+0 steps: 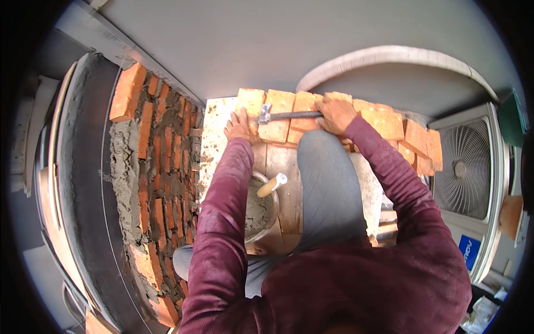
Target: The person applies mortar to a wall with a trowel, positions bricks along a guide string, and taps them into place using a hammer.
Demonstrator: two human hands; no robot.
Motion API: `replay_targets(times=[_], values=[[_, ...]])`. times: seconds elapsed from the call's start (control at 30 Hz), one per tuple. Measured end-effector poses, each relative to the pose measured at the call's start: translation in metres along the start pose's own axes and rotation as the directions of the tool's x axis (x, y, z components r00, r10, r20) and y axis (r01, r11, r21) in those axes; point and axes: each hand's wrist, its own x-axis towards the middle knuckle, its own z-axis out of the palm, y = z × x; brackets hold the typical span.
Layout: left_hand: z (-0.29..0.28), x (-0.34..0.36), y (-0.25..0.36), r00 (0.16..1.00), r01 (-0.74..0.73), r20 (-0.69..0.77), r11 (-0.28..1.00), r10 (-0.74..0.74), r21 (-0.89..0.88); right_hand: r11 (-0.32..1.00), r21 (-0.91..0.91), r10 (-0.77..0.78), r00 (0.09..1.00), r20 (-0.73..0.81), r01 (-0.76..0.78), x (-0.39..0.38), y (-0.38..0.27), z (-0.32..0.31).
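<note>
My right hand (335, 113) grips the handle of a hammer (295, 115), which lies level above a row of orange bricks. Its metal head points left, close to my left hand (238, 128). That hand is closed on the left end of a brick (251, 101), with its fingers along the brick's side. More bricks (384, 123) are stacked to the right, partly under my right hand. Below my left forearm stands a bucket (275, 218) of grey mortar (257, 214). A tool with a wooden handle (270, 186) rests in it, its working end hidden.
On the left runs a brick wall (161, 161) with wet mortar and a string line (111, 222) beside it. My bent knee (328, 167) is between my arms. An air-conditioner unit (461, 161) stands at right. A pale wrapped hose (395, 54) arches along the grey wall (239, 44).
</note>
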Motion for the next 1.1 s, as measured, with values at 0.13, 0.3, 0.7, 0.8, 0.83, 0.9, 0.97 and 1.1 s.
replay_targets(times=[0.13,0.3,0.7,0.8,0.83,0.9,0.97,1.1], values=[[0.055,0.055,-0.062,0.985,0.001,-0.17,0.995,0.015,0.095,0.976,0.192,-0.091,0.992,-0.09,0.107,0.006,-0.008,0.019],[0.031,0.038,-0.021,0.996,0.02,-0.082,0.998,-0.025,-0.057,0.858,0.513,0.143,0.962,-0.233,-0.003,-0.074,0.011,-0.007],[-0.039,-0.013,-0.056,0.975,-0.167,-0.066,0.502,0.213,-0.849,-0.383,0.888,0.158,0.93,0.333,-0.253,-0.125,-0.062,0.013],[-0.086,-0.083,-0.069,0.95,-0.238,-0.175,0.237,0.259,-0.942,-0.42,0.868,0.15,0.924,0.353,-0.263,-0.12,-0.059,0.021],[-0.11,-0.11,-0.072,0.934,-0.295,-0.243,0.179,0.263,-0.938,-0.403,0.875,0.168,0.918,0.358,-0.268,-0.12,-0.061,0.018],[-0.175,-0.176,-0.078,0.914,-0.352,-0.315,0.115,0.256,-0.929,-0.344,0.899,0.17,0.924,0.343,-0.27,-0.117,-0.066,0.015],[-0.232,-0.233,-0.104,0.9,-0.423,-0.39,0.173,0.194,-0.889,-0.296,0.911,0.177,0.921,0.347,-0.286,-0.114,-0.072,0.014],[-0.306,-0.305,-0.181,0.772,-0.581,-0.632,0.486,0.073,-0.653,-0.232,0.899,0.129,0.905,0.407,-0.371,-0.115,-0.077,0.006]])
